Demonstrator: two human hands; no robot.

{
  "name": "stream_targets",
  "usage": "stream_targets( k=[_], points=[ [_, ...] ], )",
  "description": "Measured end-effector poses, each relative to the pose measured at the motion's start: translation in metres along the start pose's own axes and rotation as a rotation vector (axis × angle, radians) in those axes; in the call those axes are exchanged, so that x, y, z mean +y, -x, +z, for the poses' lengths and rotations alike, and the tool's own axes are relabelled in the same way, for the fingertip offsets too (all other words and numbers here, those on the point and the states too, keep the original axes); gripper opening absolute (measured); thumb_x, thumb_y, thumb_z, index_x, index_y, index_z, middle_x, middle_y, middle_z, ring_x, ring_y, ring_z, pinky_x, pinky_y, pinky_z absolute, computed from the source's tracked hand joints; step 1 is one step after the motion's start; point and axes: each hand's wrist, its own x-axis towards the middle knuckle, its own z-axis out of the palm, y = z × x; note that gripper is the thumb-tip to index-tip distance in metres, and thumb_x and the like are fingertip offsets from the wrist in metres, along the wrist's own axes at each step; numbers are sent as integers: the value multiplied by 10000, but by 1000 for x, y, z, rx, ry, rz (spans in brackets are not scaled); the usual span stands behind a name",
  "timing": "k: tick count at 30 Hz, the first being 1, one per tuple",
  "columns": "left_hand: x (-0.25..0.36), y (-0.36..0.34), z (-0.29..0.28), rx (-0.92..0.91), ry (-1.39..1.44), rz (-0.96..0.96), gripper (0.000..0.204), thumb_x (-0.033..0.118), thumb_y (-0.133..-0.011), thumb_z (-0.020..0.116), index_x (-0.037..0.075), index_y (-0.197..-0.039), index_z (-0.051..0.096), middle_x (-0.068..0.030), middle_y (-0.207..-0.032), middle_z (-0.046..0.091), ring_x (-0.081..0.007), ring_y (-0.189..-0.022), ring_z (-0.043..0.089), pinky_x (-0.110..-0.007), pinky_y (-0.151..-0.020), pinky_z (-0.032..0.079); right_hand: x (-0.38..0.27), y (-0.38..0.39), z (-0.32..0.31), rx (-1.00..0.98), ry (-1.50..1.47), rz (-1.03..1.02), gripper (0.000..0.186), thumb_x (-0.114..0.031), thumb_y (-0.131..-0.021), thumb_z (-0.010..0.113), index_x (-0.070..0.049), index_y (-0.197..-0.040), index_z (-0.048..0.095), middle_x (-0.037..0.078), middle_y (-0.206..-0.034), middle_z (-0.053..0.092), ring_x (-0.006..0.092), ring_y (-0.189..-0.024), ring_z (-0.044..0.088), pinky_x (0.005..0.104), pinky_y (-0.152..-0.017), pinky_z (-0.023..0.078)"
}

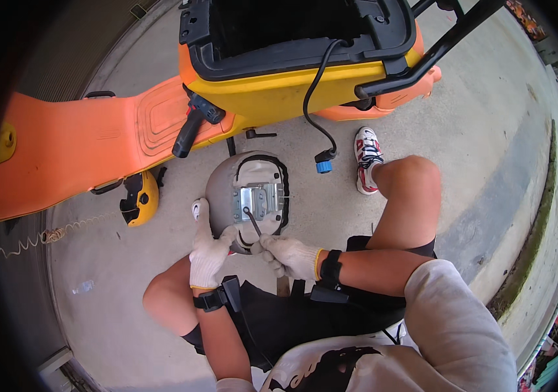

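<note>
Rounded grey scooter seat (228,199) is resting in front of the person, silver metal bracket (268,196) showing. White-gloved right hand (292,257) is gripping a thin dark wrench (254,224), fist hiding its end. White-gloved left hand (209,256) is bracing the seat, thumb spreading wide; can't read all fingertips. Black-rimmed storage bay (227,65) is running off the top; interior too dark.

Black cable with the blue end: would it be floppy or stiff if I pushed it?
Probably bendy but springy: the black cable holds a smooth curve. Nobody grips its chunky blue end, so that might swing.
</note>
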Motion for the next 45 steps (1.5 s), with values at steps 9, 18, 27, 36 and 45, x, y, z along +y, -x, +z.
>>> stream_targets(
  k=[9,18,27,36,45],
  points=[
    [6,-1,4,8,12,-4,885,115,-832,744,-54,-1561,271,-260,-1604,332,-324,-1502,323,-370,-1210,297,6,-7,-12,-227,-58,54,415,-439,-1118,317,-124,-1106,588,-91,-658,347,65,-559,309,249,-497,262],
    [18,1,6,26,-10,17,875,116,-816,769,-33,-1551,317,-258,-1511,443,-330,-1355,479,-385,-1071,436,10,-15,-10,-274,43,113,529,-522,-1099,289,-109,-987,600,-77,-671,433,71,-563,357,249,-517,333],
    [34,-3,13,29,53,21,857,120,-793,799,-58,-1516,375,-260,-1457,506,-315,-1274,554,-376,-984,496,16,-17,-13,-441,-124,223,590,-647,-1051,275,-163,-835,535,-61,-629,448,78,-492,365,248,-431,311],
    [7,-10,20,135,-140,223,825,43,-821,762,-29,-1537,357,-262,-1312,594,-291,-1047,669,-374,-772,580,-1,-4,-2,-577,-341,193,551,-623,-1053,351,-167,-802,533,-45,-616,382,96,-489,331,267,-423,267],
    [46,1,10,-82,302,-218,798,15,-832,740,-26,-1534,363,-254,-1492,481,-317,-1377,478,-383,-1127,407,-28,2,1,-563,-205,-98,346,-469,-1065,458,-185,-941,612,-32,-706,609,96,-516,534,243,-438,403]
  ],
)
